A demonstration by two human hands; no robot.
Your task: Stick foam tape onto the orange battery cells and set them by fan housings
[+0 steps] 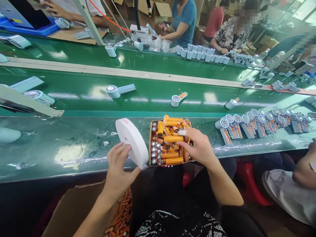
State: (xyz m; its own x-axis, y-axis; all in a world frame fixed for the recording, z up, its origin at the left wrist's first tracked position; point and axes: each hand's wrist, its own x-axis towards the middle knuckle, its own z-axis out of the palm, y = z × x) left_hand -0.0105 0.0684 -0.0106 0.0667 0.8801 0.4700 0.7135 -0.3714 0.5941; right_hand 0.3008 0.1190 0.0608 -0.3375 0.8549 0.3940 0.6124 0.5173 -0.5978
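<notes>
I work outward from the one battery cell [172, 139] engaged at the right hand [201, 148]: it lies on top of the pile in a small cardboard box [150, 141] at the near edge of the table [93, 131]. The right index finger, tipped with a white cover, sits above one end of the cell and the thumb below it, so I read the fingers as pinching that end; gripping there leaves the rest of the cell unobstructed. The box is directly in front of the wearer, presumably to put its contents within short reach. Some cells inside lie lengthwise, while those at its left stand with round ends up, thin wires among them. Just left of the box, the left hand [118, 169] pinches a white tape roll [134, 140], fingers against its face near the core and thumb at the lower rim. The roll stands tilted on edge, and I judge that this grip steadies it and gives the thumb access to the rim. Further right, pale blue fan units [261, 119] stand in close rows with orange cells in their opened handles, likely grouped to save table space. Beyond the table, a green conveyor [148, 82] carries similar units, spaced well apart. Below the table, at left, a large carton [74, 204] contains more orange cells. Across the line, a co-worker in a blue top [185, 19] is beside further rows of units.
</notes>
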